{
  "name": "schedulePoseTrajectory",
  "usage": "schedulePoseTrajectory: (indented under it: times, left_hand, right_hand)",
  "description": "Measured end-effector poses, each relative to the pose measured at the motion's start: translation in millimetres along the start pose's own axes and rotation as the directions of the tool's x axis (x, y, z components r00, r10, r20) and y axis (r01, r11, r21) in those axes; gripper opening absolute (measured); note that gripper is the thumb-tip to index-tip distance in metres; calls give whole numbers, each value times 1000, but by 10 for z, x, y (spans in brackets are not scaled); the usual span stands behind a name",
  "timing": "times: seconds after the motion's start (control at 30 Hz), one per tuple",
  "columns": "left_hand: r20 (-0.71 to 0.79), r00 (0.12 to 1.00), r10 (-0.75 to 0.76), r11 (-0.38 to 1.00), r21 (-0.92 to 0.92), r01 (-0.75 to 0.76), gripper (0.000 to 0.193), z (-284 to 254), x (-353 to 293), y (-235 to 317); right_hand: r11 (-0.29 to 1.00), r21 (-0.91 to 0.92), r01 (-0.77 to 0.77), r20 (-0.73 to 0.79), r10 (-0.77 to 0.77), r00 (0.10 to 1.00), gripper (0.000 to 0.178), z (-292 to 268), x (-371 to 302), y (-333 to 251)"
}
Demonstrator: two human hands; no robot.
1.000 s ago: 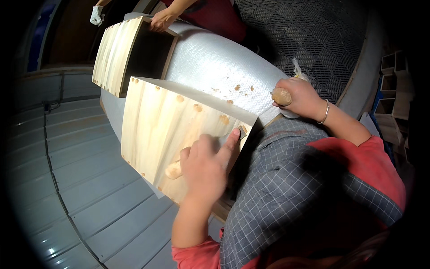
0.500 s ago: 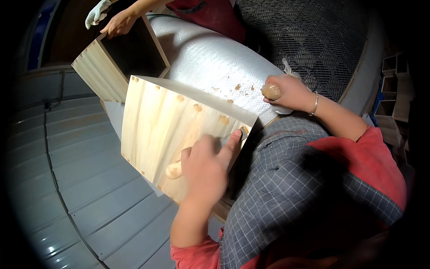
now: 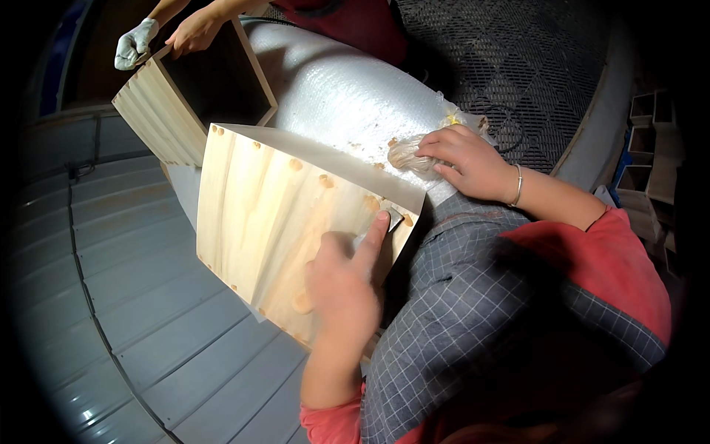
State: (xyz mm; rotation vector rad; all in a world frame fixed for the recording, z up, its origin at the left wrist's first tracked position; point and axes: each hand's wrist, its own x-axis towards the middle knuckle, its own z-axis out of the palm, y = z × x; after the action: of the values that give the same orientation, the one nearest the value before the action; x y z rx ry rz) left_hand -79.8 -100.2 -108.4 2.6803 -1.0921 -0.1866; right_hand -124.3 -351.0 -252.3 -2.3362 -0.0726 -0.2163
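Note:
A pale pine box panel (image 3: 274, 214) with round filler spots lies tilted across my lap and a white padded surface (image 3: 347, 96). My left hand (image 3: 344, 285) rests flat on the panel near its lower right corner, index finger stretched toward the edge. My right hand (image 3: 466, 159) is closed on a small wad of tan fibrous material (image 3: 405, 154) lying on the white padding, beside the panel's upper right corner.
Another person's hands, one gloved (image 3: 134, 44) and one bare (image 3: 194, 31), hold a second open wooden box (image 3: 192, 96) at the top left. Grey ribbed flooring (image 3: 111, 296) lies to the left. Small wooden boxes (image 3: 647, 140) stack at the right edge.
My right hand slid left and down along the padding with the wad. The other person turned the second box, so its open side now faces up. My left hand stayed on the panel.

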Motion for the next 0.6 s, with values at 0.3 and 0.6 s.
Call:
schedulePoseTrajectory:
  times: [0.3,0.6]
  left_hand:
    - [-45,956,-289,932,-240,270,64,-80,-157,-106]
    - [-170,951,-259,955,-191,226,61,-63,-410,-289]
  right_hand:
    - [911,204,358,107,-384,917,60,-74,364,-328]
    - [894,197,401,76,-422,903,60,-162,179,-310]
